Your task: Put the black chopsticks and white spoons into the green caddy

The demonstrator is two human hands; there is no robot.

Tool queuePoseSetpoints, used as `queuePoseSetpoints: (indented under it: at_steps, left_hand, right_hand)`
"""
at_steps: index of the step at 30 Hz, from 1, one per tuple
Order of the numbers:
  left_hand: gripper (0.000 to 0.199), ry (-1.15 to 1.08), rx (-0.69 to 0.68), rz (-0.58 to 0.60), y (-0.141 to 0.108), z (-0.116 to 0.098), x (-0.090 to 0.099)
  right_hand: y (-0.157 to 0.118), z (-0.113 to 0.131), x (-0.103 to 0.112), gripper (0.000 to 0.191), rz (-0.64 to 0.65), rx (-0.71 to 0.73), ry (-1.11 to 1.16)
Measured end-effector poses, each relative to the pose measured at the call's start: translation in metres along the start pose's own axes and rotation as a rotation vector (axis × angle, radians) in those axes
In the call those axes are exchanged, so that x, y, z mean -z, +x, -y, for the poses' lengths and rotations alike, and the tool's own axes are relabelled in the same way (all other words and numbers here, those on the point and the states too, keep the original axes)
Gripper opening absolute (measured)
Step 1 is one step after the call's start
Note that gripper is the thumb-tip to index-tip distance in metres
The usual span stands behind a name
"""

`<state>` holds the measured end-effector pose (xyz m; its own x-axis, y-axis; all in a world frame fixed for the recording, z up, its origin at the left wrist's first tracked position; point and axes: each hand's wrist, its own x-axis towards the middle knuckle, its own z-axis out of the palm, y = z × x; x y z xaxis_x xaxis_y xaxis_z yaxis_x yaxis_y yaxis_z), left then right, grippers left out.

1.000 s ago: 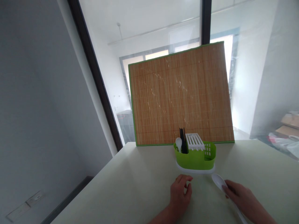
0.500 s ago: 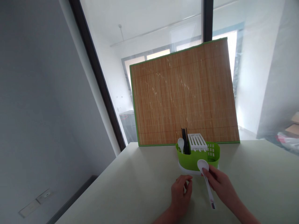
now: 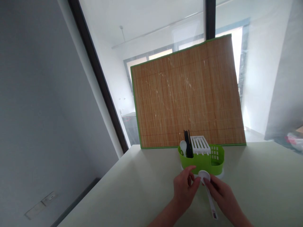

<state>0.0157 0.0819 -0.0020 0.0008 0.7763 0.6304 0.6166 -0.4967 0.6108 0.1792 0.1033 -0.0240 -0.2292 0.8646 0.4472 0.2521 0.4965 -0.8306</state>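
Observation:
My right hand [image 3: 221, 192] pinches a white spoon [image 3: 210, 199] near its bowl, with the handle slanting down toward me and a small printed mark at its end. Close by on the left is my left hand [image 3: 185, 189], its thumb and index finger apart. The left thumb tip reaches the edge of the spoon's bowl; whether it touches, I cannot tell. Just beyond both hands stands a green utensil caddy [image 3: 197, 164] on a white base. Its left compartment holds another white spoon [image 3: 183, 147] and black chopsticks [image 3: 187, 145], upright.
A white slatted rack [image 3: 200, 145] sits over the middle of the caddy. Behind it, a bamboo mat [image 3: 189, 97] with green edging leans against the glass at the back of the pale table [image 3: 132, 186]. A grey wall [image 3: 47, 110] rises on the left.
My left hand has moved up and right toward the spoon, opening its thumb and index finger. The spoon in my right hand has come slightly lower and nearer to me.

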Motion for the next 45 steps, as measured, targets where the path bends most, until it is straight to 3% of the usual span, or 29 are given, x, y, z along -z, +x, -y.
queuePoseSetpoints:
  at_steps: [4, 8, 11, 16, 19, 23, 28, 33, 37, 45]
  left_hand:
    - [0.013, 0.154, -0.182, 0.005, 0.01, -0.011, -0.005]
    - [0.01, 0.227, -0.308, 0.003, 0.015, -0.017, -0.004]
    - [0.012, 0.275, -0.413, -0.077, 0.034, -0.025, 0.016]
    - [0.012, 0.329, -0.485, -0.404, 0.102, -0.036, 0.067]
    - [0.015, 0.341, -0.49, -0.501, 0.138, -0.031, 0.079]
    - [0.021, 0.404, -0.442, -0.366, 0.155, -0.007, 0.063]
    - [0.026, 0.449, -0.312, -0.198, 0.149, 0.03, 0.032]
    - [0.03, 0.513, -0.085, -0.101, 0.142, 0.054, 0.021]
    - [0.032, 0.583, 0.021, 0.005, 0.139, 0.063, 0.019]
    - [0.033, 0.764, 0.015, 0.171, 0.141, 0.059, 0.014]
  right_hand:
    - [-0.004, -0.005, 0.0, 0.029, 0.007, 0.051, 0.047]
    - [-0.007, -0.006, 0.002, 0.028, 0.015, 0.046, 0.041]
    - [-0.008, -0.008, 0.002, 0.031, 0.01, 0.057, 0.038]
    - [-0.008, -0.015, 0.003, 0.031, -0.059, 0.052, 0.026]
    - [-0.008, -0.021, 0.004, 0.028, -0.067, 0.036, 0.012]
    - [-0.007, -0.025, 0.003, 0.026, -0.028, 0.046, -0.054]
    - [-0.007, -0.026, 0.001, 0.022, 0.038, 0.057, -0.152]
    - [-0.009, -0.028, -0.003, 0.022, 0.075, 0.048, -0.212]
    - [-0.01, -0.035, -0.006, 0.021, 0.089, 0.041, -0.25]
    - [-0.011, -0.038, -0.009, 0.022, 0.085, 0.014, -0.297]
